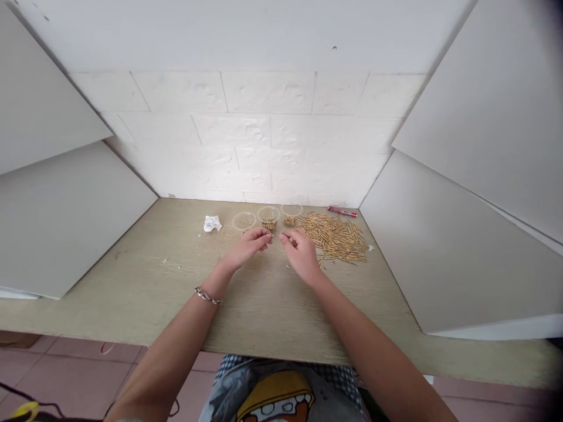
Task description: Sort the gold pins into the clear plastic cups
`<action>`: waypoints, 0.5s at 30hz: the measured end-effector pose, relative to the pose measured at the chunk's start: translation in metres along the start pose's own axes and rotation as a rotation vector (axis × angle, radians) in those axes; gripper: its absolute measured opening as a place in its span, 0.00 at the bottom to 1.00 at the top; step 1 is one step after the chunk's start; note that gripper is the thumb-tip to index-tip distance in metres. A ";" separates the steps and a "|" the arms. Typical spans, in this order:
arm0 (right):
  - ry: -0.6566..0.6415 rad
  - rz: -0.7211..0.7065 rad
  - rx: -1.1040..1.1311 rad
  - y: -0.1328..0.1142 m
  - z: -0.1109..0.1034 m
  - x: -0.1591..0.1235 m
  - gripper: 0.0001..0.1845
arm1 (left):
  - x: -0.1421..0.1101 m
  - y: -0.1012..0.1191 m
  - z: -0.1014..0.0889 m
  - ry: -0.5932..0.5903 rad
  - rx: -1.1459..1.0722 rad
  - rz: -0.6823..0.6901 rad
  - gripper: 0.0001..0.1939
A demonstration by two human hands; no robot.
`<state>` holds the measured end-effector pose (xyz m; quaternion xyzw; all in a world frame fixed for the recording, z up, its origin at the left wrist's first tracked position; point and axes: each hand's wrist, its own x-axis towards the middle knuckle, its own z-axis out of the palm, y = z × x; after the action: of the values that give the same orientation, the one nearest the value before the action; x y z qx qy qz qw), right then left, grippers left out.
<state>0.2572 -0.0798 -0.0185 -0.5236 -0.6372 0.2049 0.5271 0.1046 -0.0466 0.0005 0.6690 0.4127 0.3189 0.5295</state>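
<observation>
Both my hands hover over the middle of the wooden table (pixel 145 275), fingertips nearly meeting. My left hand (pixel 248 246), with a chain bracelet at the wrist, is pinched closed on something too small to make out. My right hand (pixel 301 252) is likewise pinched at the fingertips. Just beyond them stand three small clear cups: a left cup (pixel 244 221), a middle cup (pixel 268 215) with small brass pieces, and a right cup (pixel 291 212) also with brass pieces. A heap of thin brass sticks (pixel 336 236) lies to the right of my right hand.
A crumpled white paper scrap (pixel 212 223) lies left of the cups. A red marker (pixel 342 211) rests by the back wall. Grey panels flank the table on the left (pixel 65 223) and right (pixel 461 246). A white brick wall closes the back.
</observation>
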 end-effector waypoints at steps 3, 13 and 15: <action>-0.007 0.010 -0.004 -0.001 -0.002 0.001 0.10 | 0.001 -0.001 -0.001 -0.025 -0.021 0.006 0.10; -0.005 -0.039 -0.070 -0.002 -0.005 0.002 0.06 | 0.000 -0.002 -0.001 -0.049 -0.020 0.005 0.10; -0.018 -0.070 -0.098 -0.001 -0.004 0.001 0.07 | 0.001 -0.002 -0.001 -0.041 -0.018 0.008 0.10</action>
<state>0.2607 -0.0805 -0.0155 -0.5243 -0.6692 0.1597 0.5019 0.1035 -0.0455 -0.0012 0.6722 0.3961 0.3112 0.5425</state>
